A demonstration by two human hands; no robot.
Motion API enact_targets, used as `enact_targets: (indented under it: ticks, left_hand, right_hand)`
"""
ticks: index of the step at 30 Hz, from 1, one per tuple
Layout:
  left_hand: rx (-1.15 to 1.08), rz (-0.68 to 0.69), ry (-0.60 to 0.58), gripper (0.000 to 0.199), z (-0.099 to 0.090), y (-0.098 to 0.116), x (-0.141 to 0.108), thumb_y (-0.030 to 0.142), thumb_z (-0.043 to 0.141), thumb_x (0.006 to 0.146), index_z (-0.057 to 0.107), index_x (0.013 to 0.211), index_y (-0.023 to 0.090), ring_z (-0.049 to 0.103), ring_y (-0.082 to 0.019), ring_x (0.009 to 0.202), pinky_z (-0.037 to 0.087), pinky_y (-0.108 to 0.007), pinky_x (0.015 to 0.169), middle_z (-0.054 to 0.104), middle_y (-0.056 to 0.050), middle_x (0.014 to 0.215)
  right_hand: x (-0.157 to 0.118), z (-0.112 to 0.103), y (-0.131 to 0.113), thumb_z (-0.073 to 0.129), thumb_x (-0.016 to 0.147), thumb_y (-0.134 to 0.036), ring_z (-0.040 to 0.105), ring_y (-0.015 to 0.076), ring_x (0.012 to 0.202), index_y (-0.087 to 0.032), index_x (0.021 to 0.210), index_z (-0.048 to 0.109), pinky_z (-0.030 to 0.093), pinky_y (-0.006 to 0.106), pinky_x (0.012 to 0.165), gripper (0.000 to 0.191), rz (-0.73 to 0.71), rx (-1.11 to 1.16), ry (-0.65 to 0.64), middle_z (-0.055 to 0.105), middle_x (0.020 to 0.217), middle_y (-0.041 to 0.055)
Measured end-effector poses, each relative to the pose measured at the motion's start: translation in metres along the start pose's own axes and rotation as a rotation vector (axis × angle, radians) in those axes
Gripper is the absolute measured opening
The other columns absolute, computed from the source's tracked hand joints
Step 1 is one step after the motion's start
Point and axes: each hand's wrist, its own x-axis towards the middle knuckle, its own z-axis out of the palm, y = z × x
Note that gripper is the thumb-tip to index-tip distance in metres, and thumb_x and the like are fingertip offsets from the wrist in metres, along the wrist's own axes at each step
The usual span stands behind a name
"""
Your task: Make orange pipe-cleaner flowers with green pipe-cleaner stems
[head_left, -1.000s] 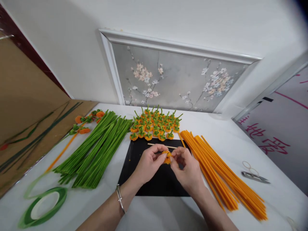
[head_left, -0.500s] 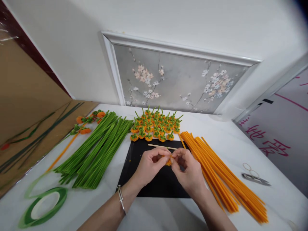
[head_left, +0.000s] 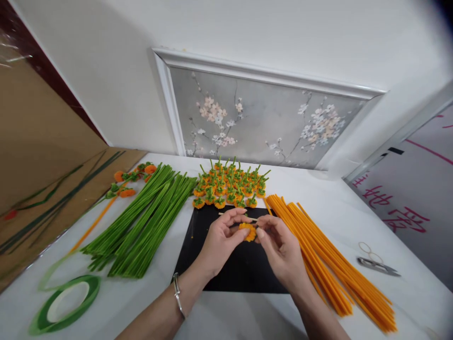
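Observation:
Above the black mat (head_left: 233, 271), my left hand (head_left: 224, 236) pinches an orange pipe-cleaner flower (head_left: 248, 232), its ruffled round face showing. My right hand (head_left: 280, 243) is closed at the flower's right edge, thumb and fingertips on its rim. Behind my fingers lies a thin pale wooden stick (head_left: 254, 219) on the mat, partly hidden. Just beyond the mat stand several finished orange flowers (head_left: 219, 203) with green stems pointing up.
Green pipe cleaners (head_left: 141, 226) lie left of the mat, orange ones (head_left: 329, 255) right. A roll of green tape (head_left: 67, 304) is at the front left; thread snips (head_left: 378, 266) lie far right. Orange flowers on stems (head_left: 126, 192) rest by the cardboard (head_left: 46, 141). A wall stands behind.
The orange flower has turned so its ruffled face shows, where before my fingers covered most of it. My right hand has shifted slightly right, its fingers a little further from my left.

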Motion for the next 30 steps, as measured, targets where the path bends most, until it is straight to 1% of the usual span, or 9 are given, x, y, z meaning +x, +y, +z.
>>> enact_targets:
  ticks: [3, 7, 13, 16, 19, 22, 24, 27, 30]
  left_hand:
    - [0.076, 0.047, -0.002, 0.037, 0.002, 0.0, 0.0, 0.013, 0.07, 0.074, 0.063, 0.11, 0.02, 0.065, -0.015, 0.093, 0.052, -0.022, 0.082, 0.063, -0.006, 0.117]
    - [0.074, 0.062, -0.021, 0.039, 0.003, 0.002, 0.0, 0.011, 0.066, 0.075, 0.063, 0.113, 0.019, 0.065, -0.016, 0.098, 0.053, -0.024, 0.083, 0.06, -0.008, 0.128]
    - [0.093, 0.07, -0.022, 0.034, 0.002, -0.001, 0.0, 0.008, 0.063, 0.074, 0.066, 0.107, 0.018, 0.062, -0.02, 0.108, 0.051, -0.027, 0.089, 0.063, -0.009, 0.125]
    - [0.113, 0.055, -0.029, 0.032, 0.001, -0.004, -0.001, 0.008, 0.06, 0.076, 0.068, 0.106, 0.018, 0.062, -0.019, 0.108, 0.05, -0.028, 0.091, 0.065, -0.008, 0.122]
    - [0.12, 0.059, -0.051, 0.036, 0.002, -0.003, -0.001, 0.009, 0.061, 0.077, 0.065, 0.112, 0.018, 0.061, -0.02, 0.111, 0.05, -0.029, 0.093, 0.062, -0.009, 0.126]
    - [0.129, 0.067, -0.103, 0.044, 0.003, -0.001, -0.002, 0.008, 0.061, 0.076, 0.061, 0.119, 0.02, 0.059, -0.02, 0.114, 0.047, -0.03, 0.098, 0.056, -0.008, 0.134]
    - [0.157, 0.066, -0.153, 0.048, 0.004, 0.0, -0.002, 0.008, 0.059, 0.077, 0.057, 0.123, 0.021, 0.059, -0.02, 0.115, 0.047, -0.03, 0.099, 0.053, -0.008, 0.137]
    - [0.174, 0.112, -0.187, 0.046, 0.003, -0.003, -0.003, 0.007, 0.057, 0.079, 0.056, 0.121, 0.024, 0.057, -0.02, 0.116, 0.047, -0.03, 0.099, 0.048, -0.007, 0.14]
    - [0.274, 0.22, -0.125, 0.035, 0.002, -0.005, -0.005, 0.009, 0.059, 0.08, 0.06, 0.111, 0.024, 0.052, -0.022, 0.121, 0.049, -0.029, 0.095, 0.047, -0.007, 0.137]
  right_hand:
    - [0.003, -0.003, -0.001, 0.053, 0.09, -0.032, 0.062, 0.0123, 0.067, -0.02, 0.101, 0.061, 0.056, 0.024, 0.061, 0.017, 0.084, 0.049, -0.05, 0.063, 0.09, 0.0049]
    - [0.003, 0.001, -0.001, 0.057, 0.088, -0.03, 0.062, 0.0155, 0.078, -0.021, 0.101, 0.065, 0.057, 0.025, 0.063, 0.019, 0.075, 0.014, -0.098, 0.064, 0.096, 0.007]
    - [0.0, 0.011, -0.004, 0.059, 0.085, -0.027, 0.062, 0.0155, 0.075, -0.02, 0.093, 0.067, 0.055, 0.024, 0.056, 0.013, 0.058, 0.048, 0.006, 0.063, 0.093, 0.0064]
    - [-0.001, 0.011, -0.004, 0.057, 0.087, -0.025, 0.063, 0.0169, 0.082, -0.021, 0.093, 0.067, 0.055, 0.026, 0.064, 0.012, -0.003, -0.036, 0.016, 0.063, 0.097, 0.0076]
    - [-0.001, 0.008, -0.003, 0.056, 0.088, -0.024, 0.062, 0.0175, 0.085, -0.021, 0.097, 0.065, 0.055, 0.028, 0.069, 0.013, -0.028, -0.104, 0.003, 0.063, 0.095, 0.0075]
    - [0.0, 0.004, -0.003, 0.058, 0.086, -0.025, 0.062, 0.0174, 0.084, -0.021, 0.105, 0.063, 0.054, 0.027, 0.067, 0.02, -0.043, -0.168, -0.015, 0.063, 0.095, 0.0069]
    - [0.001, 0.002, -0.003, 0.058, 0.086, -0.026, 0.062, 0.0176, 0.083, -0.021, 0.103, 0.063, 0.053, 0.027, 0.066, 0.018, -0.057, -0.216, -0.02, 0.064, 0.095, 0.0069]
    - [0.002, 0.001, 0.001, 0.056, 0.088, -0.029, 0.062, 0.0173, 0.078, -0.02, 0.092, 0.062, 0.052, 0.027, 0.065, 0.011, -0.024, -0.211, -0.018, 0.065, 0.09, 0.0062]
    - [0.002, 0.001, 0.004, 0.053, 0.09, -0.03, 0.061, 0.017, 0.078, -0.02, 0.09, 0.058, 0.052, 0.027, 0.066, 0.012, -0.016, -0.213, 0.023, 0.063, 0.088, 0.0058]
